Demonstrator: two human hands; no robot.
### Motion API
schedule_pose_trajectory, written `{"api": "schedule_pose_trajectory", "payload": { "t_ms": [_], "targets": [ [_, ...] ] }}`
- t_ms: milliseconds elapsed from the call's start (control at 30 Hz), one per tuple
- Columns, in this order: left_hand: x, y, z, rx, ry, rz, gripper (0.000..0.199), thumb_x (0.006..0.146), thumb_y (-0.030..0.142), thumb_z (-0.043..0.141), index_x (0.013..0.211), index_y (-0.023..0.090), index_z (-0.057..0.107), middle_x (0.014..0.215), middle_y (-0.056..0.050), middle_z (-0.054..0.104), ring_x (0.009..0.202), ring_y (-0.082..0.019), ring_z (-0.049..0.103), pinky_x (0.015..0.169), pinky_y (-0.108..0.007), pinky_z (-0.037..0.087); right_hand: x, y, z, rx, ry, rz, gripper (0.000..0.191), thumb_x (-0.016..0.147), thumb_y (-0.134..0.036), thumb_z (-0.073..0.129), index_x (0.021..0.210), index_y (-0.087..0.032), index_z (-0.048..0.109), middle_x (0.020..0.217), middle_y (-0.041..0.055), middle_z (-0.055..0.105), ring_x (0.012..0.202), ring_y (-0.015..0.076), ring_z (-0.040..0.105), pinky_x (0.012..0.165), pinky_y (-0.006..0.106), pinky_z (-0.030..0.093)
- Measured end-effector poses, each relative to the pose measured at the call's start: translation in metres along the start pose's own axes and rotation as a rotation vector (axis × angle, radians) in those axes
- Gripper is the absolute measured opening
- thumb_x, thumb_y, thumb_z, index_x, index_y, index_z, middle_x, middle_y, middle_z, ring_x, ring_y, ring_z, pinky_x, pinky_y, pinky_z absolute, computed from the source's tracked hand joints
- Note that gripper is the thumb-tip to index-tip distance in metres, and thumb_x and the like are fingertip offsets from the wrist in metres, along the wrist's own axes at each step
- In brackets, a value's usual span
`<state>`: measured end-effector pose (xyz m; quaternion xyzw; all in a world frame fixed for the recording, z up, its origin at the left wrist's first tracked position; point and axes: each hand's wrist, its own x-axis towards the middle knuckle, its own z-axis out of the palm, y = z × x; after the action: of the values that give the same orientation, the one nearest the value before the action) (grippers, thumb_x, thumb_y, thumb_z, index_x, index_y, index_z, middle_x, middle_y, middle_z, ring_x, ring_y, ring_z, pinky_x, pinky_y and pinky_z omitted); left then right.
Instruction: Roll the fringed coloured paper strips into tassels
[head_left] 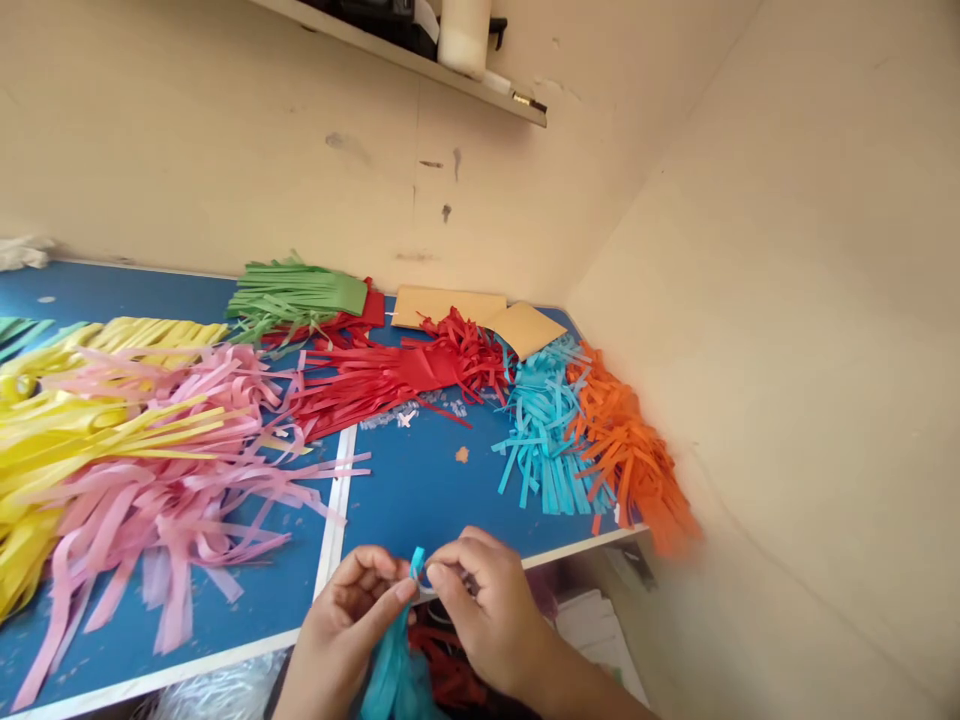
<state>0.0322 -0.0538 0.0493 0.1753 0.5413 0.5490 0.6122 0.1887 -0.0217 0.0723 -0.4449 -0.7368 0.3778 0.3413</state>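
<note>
- Head view, looking down at the table [420, 490], which has a blue top and a white strip along its edges.
- The left hand [345, 625] is curled around the top of a teal paper bundle [394, 670], with the thumb pressed against it.
- The right hand [487, 610] pinches the same bundle from the other side, its fingers closed narrowly at the top, just beside the left hand.
- The bundle sits at the table's near edge, its narrow top poking up between the hands and its strips hanging down past the edge.
- Pink paper strips [165, 480] and yellow paper strips [45, 450] lie heaped together on the left of the table.
- Green paper strips [296, 298] and red paper strips [382, 385] lie farther along, near the wall [300, 150].
- Light blue paper strips [540, 440] and orange paper strips [622, 450] lie side by side near the corner, with tan cards [446, 305] behind them.
- Below the table edge are more red strips [442, 660].
</note>
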Motion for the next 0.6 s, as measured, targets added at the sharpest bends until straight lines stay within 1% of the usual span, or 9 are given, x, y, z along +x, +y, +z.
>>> {"api": "schedule_pose_trajectory", "payload": {
  "t_ms": [67, 133, 167, 267, 333, 433, 533, 600],
  "targets": [
    [-0.003, 0.004, 0.003, 0.007, 0.004, 0.042, 0.044, 0.045, 0.039, 0.093, 0.064, 0.018, 0.059, 0.064, 0.0, 0.067, 0.062, -0.015, 0.063, 0.057, -0.023, 0.052, -0.001, 0.0, -0.001, -0.036, -0.007, -0.011, 0.025, 0.094, -0.024, 0.052, 0.074, -0.02, 0.068, 0.068, 0.001, 0.061, 0.067, 0.0137, 0.055, 0.063, 0.024, 0.04],
    [-0.003, 0.005, 0.003, -0.01, -0.022, 0.008, 0.046, 0.047, 0.04, 0.093, 0.069, 0.019, 0.058, 0.066, 0.002, 0.067, 0.058, -0.013, 0.062, 0.055, -0.022, 0.05, -0.002, 0.002, -0.001, 0.022, 0.032, 0.031, 0.028, 0.094, -0.028, 0.053, 0.071, -0.019, 0.067, 0.066, 0.0011, 0.061, 0.064, 0.0134, 0.056, 0.061, 0.024, 0.041],
    [-0.002, 0.004, 0.001, -0.023, -0.039, -0.017, 0.046, 0.049, 0.039, 0.092, 0.073, 0.019, 0.059, 0.066, 0.002, 0.067, 0.055, -0.012, 0.06, 0.052, -0.021, 0.049, -0.003, 0.003, -0.001, 0.094, 0.047, 0.073, 0.027, 0.094, -0.031, 0.054, 0.073, -0.019, 0.067, 0.064, 0.0006, 0.061, 0.061, 0.013, 0.056, 0.059, 0.023, 0.041],
    [0.001, -0.002, -0.003, -0.057, -0.11, -0.099, 0.047, 0.053, 0.04, 0.091, 0.081, 0.02, 0.059, 0.065, 0.003, 0.066, 0.05, -0.011, 0.059, 0.047, -0.02, 0.047, -0.005, 0.005, -0.002, 0.368, 0.053, 0.193, 0.025, 0.091, -0.041, 0.06, 0.088, -0.018, 0.069, 0.059, -0.0019, 0.061, 0.052, 0.0111, 0.054, 0.052, 0.021, 0.043],
    [0.001, -0.005, -0.004, -0.078, -0.127, -0.127, 0.047, 0.053, 0.04, 0.091, 0.081, 0.02, 0.059, 0.063, 0.003, 0.065, 0.049, -0.012, 0.059, 0.046, -0.021, 0.047, -0.008, 0.005, -0.003, 0.471, 0.076, 0.218, 0.025, 0.089, -0.043, 0.064, 0.09, -0.018, 0.069, 0.058, -0.0025, 0.061, 0.05, 0.0103, 0.053, 0.051, 0.02, 0.044],
    [-0.001, -0.007, -0.001, -0.091, -0.105, -0.14, 0.046, 0.055, 0.039, 0.09, 0.082, 0.021, 0.058, 0.062, 0.004, 0.064, 0.048, -0.012, 0.058, 0.045, -0.023, 0.049, -0.01, 0.005, -0.005, 0.477, 0.137, 0.207, 0.019, 0.087, -0.037, 0.066, 0.088, -0.018, 0.069, 0.062, -0.0006, 0.065, 0.054, 0.0112, 0.058, 0.055, 0.02, 0.047],
    [-0.004, -0.007, 0.002, -0.094, -0.073, -0.102, 0.044, 0.057, 0.038, 0.09, 0.082, 0.021, 0.058, 0.062, 0.005, 0.064, 0.047, -0.01, 0.056, 0.046, -0.021, 0.048, -0.011, 0.004, -0.006, 0.426, 0.15, 0.206, 0.012, 0.084, -0.031, 0.069, 0.088, -0.019, 0.071, 0.07, 0.0021, 0.071, 0.061, 0.0138, 0.066, 0.058, 0.021, 0.051],
    [-0.004, -0.007, 0.002, -0.097, -0.059, -0.076, 0.042, 0.059, 0.037, 0.089, 0.082, 0.02, 0.058, 0.064, 0.004, 0.065, 0.049, -0.009, 0.058, 0.049, -0.02, 0.048, -0.012, 0.004, -0.006, 0.395, 0.162, 0.202, 0.01, 0.083, -0.029, 0.07, 0.086, -0.019, 0.072, 0.072, 0.0031, 0.073, 0.062, 0.0151, 0.069, 0.058, 0.021, 0.052]
  ]
}}
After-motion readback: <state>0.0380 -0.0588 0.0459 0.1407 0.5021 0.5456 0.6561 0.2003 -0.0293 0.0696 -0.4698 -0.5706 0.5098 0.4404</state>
